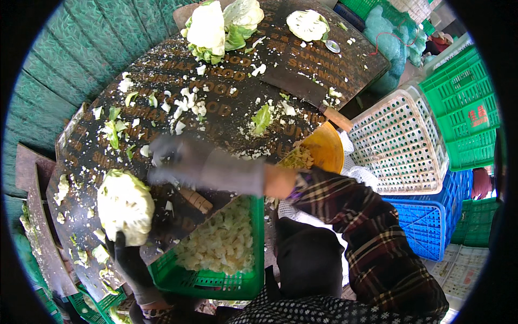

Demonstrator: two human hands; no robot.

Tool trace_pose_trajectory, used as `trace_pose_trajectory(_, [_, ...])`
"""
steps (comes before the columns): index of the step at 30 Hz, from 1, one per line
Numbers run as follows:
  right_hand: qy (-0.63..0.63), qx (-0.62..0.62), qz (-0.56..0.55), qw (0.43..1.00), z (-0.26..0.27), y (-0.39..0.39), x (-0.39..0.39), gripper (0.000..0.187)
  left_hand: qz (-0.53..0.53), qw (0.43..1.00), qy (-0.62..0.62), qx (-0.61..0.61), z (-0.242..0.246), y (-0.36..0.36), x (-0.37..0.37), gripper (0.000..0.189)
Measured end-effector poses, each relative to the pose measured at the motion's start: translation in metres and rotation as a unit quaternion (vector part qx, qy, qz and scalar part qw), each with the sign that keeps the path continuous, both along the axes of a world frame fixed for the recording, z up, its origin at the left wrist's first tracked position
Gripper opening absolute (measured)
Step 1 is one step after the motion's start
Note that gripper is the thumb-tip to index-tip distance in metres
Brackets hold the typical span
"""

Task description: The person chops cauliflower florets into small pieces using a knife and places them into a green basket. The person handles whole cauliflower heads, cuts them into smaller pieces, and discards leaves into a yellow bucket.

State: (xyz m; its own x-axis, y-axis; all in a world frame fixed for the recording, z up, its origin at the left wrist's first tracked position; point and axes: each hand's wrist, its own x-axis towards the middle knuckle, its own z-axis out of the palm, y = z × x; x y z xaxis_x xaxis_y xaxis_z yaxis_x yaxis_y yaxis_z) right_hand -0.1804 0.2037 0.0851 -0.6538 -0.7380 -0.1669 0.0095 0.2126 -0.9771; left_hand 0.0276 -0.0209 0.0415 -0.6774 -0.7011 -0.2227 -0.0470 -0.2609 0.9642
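Observation:
My left hand [121,247], in a dark glove, is at the lower edge of a cauliflower head [125,206], its fingers against it. My right hand [178,160], in a grey glove, is blurred by motion over the board just right of that head; whether it holds anything cannot be told. Beside it lies a knife with a wooden handle [196,200], its blade mostly hidden. A cleaver [297,87] with a wooden handle rests farther up the dark board [226,133]. Cauliflower bits and leaf scraps are scattered about.
More cauliflower heads [206,30] stand at the board's far side. Below its near edge is a green crate [259,243] of cauliflower pieces. A yellow bowl [332,146] with scraps, a white crate [400,141] and a blue crate [421,231] stand at right. People are partly visible beyond.

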Motion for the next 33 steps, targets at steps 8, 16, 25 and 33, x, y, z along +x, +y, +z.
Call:
trace_pose_trajectory(8, [0.316,0.184,-0.533,0.763,-0.026,0.166,-0.218,0.059,0.001,1.0,-0.021,-0.013,-0.022,-0.027,0.005,0.058])
trace_pose_trajectory(16, [0.272,0.437,-0.52,0.682,-0.045,0.287,-0.345,0.06,0.018,0.999,-0.031,0.012,-0.047,-0.055,0.025,0.059])
trace_pose_trajectory(25, [0.429,0.36,-0.478,0.677,-0.086,0.304,-0.364,0.07,0.003,0.999,-0.03,-0.029,-0.03,-0.038,0.021,0.056])
trace_pose_trajectory(33, [0.575,0.304,-0.38,0.657,-0.083,0.263,-0.34,0.063,-0.021,0.998,-0.034,-0.038,-0.023,-0.032,0.013,0.057])
